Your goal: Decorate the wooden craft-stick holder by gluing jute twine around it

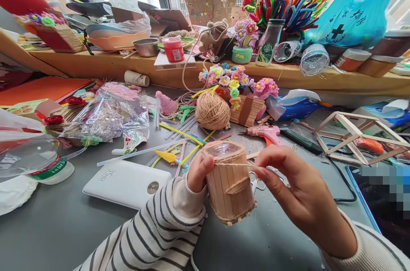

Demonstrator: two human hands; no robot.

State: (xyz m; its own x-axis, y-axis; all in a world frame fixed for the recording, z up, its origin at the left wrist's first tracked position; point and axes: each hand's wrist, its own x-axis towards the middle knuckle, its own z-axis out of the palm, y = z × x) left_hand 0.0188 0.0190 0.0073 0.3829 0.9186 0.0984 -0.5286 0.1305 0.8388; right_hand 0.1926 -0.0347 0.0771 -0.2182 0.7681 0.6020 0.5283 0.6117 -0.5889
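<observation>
A clear cup covered with wooden craft sticks (224,189) is tilted in front of me, with twine around its rim and its base. My left hand (199,172) grips its left side, thumb near the rim. A strand of twine (233,164) runs across the upper part of the sticks toward the right. Its right end is pinched between thumb and finger of my right hand (294,189). A short piece of twine (237,186) lies across the sticks lower down. Partly hidden behind my right fingers are scissors (258,183).
Behind the cup stand a ball of twine (212,110) and a pink glue gun (264,132). A white power bank (124,183) lies to the left, a plastic bottle (51,168) beyond it. To the right are a wooden stick frame (355,134) and a phone (381,198).
</observation>
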